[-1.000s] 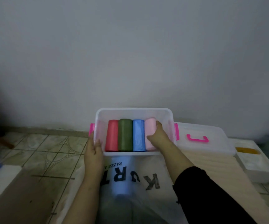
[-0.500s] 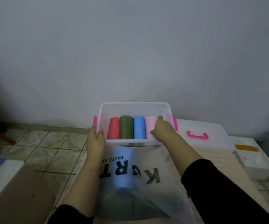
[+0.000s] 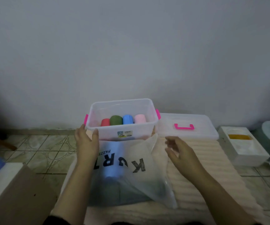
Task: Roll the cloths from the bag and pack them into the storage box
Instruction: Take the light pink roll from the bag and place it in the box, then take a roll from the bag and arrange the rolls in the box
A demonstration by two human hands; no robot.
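A clear storage box (image 3: 147,109) with pink latches stands by the wall. Inside lie rolled cloths side by side: red (image 3: 105,122), green (image 3: 115,120), blue (image 3: 128,119) and pink (image 3: 139,118). My left hand (image 3: 86,140) touches the box's front left corner with straight fingers. My right hand (image 3: 179,149) hovers right of the box with relaxed fingers, holding nothing. A translucent plastic bag (image 3: 131,172) with black letters lies in front of the box, and blue and dark cloth shows through it.
The box's clear lid (image 3: 188,127) with a pink handle lies to the right. A ribbed cream mat (image 3: 196,168) is under the bag. A white foam box (image 3: 243,148) sits far right, a cardboard box (image 3: 17,192) at the lower left, tiled floor (image 3: 46,148) between.
My right hand has left the pink roll and drawn back out of the box to the right. The left hand has stayed at the box's front left corner. The view has tilted up.
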